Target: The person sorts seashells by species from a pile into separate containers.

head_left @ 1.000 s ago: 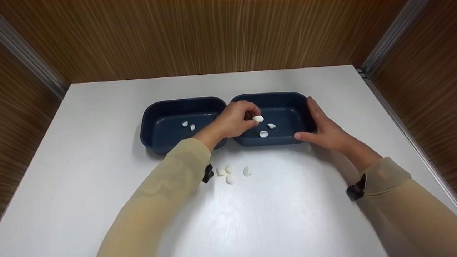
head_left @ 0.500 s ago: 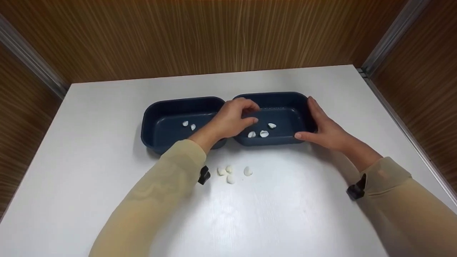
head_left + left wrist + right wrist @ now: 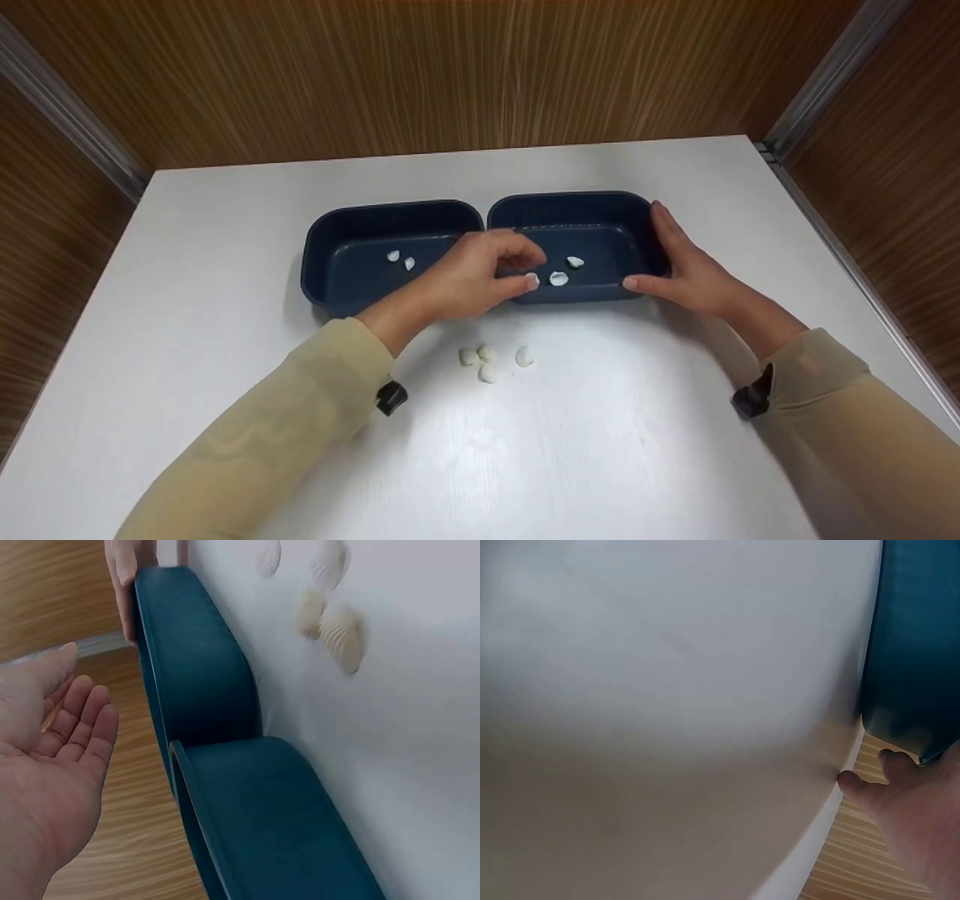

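Now the left hand, empty and loosely bent at the right tray's eight o'clock, does best to lift clear of the shells inside toward six, straight-fingered right hand bracing three, with four loose shells on the counter outside seven.

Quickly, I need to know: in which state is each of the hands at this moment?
Left hand: open, holding nothing.
Right hand: open, resting against the right-side blue tray.

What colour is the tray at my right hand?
Dark blue; the tray at your right hand shows best in the head view.
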